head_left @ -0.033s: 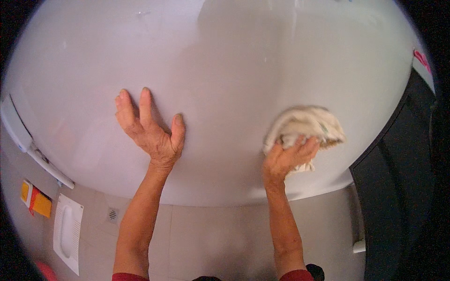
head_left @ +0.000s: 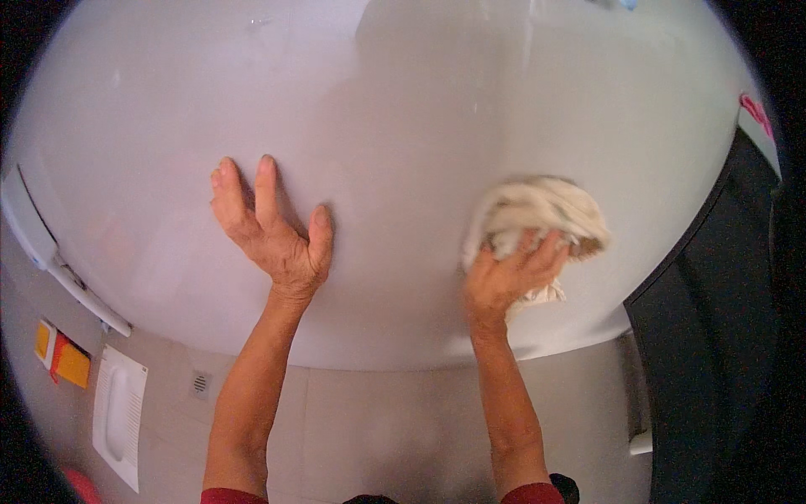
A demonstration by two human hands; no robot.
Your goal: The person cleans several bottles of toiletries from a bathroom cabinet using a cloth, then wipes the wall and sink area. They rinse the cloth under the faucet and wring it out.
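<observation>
My left hand (head_left: 281, 239) rests with fingers spread against a smooth, pale, glossy wall (head_left: 403, 143). Nothing is in it. Off to the right, a cream-coloured cloth (head_left: 558, 202) is bunched up and pressed to the same surface. My right hand (head_left: 504, 277) grips it from below, fingers curled into its folds. The cloth's edges are a little blurred, and a brownish patch shows at its right side. Part of the cloth hangs below the fingers.
Below the wall lies a tiled floor (head_left: 353, 420) with a small drain (head_left: 200, 385) and a white squat toilet (head_left: 120, 417) at left. A yellow-and-red item (head_left: 64, 354) is near it. A white fixture (head_left: 34, 227) lines the left wall; a dark cabinet or panel (head_left: 714, 336) stands right.
My right hand and the cloth have shifted slightly left and up along the wall. My left hand stays nearly where it was.
</observation>
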